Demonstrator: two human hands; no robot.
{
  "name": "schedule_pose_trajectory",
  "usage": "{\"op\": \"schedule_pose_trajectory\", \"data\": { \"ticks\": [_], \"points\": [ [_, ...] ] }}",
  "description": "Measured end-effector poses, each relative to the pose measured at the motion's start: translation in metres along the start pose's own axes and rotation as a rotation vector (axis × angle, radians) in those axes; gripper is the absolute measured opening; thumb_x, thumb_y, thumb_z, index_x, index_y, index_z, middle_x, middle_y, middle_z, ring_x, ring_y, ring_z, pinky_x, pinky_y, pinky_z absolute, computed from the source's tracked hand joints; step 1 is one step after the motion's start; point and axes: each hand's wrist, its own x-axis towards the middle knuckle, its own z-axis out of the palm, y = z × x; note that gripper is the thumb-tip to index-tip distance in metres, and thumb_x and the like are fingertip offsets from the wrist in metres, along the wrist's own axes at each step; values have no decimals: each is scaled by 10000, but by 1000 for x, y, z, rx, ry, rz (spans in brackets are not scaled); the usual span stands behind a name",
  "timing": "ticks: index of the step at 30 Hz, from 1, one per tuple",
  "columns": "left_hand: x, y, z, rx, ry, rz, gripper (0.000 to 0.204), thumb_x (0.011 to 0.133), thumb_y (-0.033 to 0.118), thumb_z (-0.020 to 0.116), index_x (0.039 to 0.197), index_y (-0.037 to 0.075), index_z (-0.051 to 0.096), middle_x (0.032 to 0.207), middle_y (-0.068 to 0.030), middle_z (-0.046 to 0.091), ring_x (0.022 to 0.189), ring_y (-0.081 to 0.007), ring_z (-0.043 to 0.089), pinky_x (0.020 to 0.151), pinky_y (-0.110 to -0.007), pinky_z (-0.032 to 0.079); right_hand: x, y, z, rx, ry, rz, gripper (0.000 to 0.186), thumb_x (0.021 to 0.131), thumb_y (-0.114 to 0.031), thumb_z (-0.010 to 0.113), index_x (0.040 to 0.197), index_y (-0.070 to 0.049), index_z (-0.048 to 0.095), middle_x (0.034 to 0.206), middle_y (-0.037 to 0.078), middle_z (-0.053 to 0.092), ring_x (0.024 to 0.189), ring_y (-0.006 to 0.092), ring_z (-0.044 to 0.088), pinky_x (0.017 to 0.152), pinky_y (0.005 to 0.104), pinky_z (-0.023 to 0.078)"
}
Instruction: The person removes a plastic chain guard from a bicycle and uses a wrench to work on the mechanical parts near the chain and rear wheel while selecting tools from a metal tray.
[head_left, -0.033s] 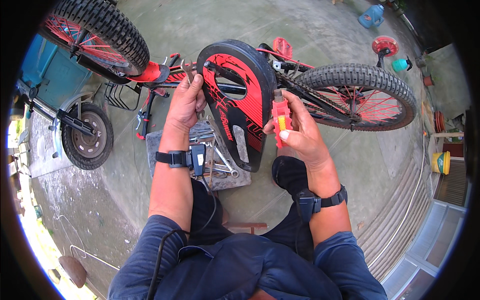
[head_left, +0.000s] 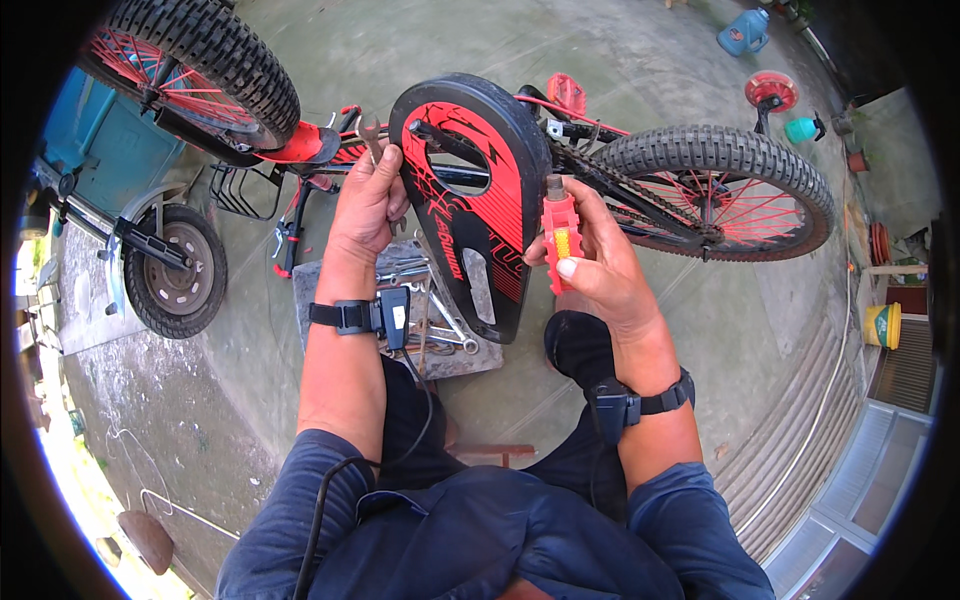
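Observation:
My left hand [head_left: 372, 195] is closed around an open-ended wrench [head_left: 371, 132], whose jaw sticks up past the thumb. My right hand [head_left: 606, 245] grips a red bicycle pedal [head_left: 560, 240] with a yellow reflector, its threaded metal spindle pointing up and away from me. Between the two hands is a black and red chain guard [head_left: 470, 215], with a crank end showing at its upper left opening. The pedal is beside the guard's right edge. Behind them the bicycle lies upside down, its second red pedal [head_left: 567, 93] on the far side.
Under the guard, a grey slab [head_left: 470, 362] carries several wrenches [head_left: 440, 310]. A knobby rear wheel [head_left: 725, 190] stands right, the front wheel [head_left: 200, 75] upper left. Another vehicle's small wheel [head_left: 180, 270] is at left. A blue jug [head_left: 743, 33] and yellow bucket [head_left: 882, 325] stand farther right.
The chain guard and the pedal have shifted very slightly to the left and away from me. Both hands keep their hold.

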Motion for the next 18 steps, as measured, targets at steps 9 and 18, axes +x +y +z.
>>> {"op": "schedule_pose_trajectory", "data": {
  "ticks": [9,18],
  "points": [
    [-10,38,-14,-35,65,150,240,1015,306,533,1050,74,581,704,41,541,451,-27,342,401,-192,255,14,2,35,-120,12,-138,792,735,-227,688,1424,19,383,1331,145,468,1251,225,465,1076,358,353],
    [-54,73,-7,6,-95,229,183,1009,214,540,1122,71,551,603,50,473,414,-35,331,406,-185,241,-5,-5,36,173,-9,-130,813,801,-255,604,1495,11,273,1160,140,534,992,244,640,883,404,532]
  ]
}}
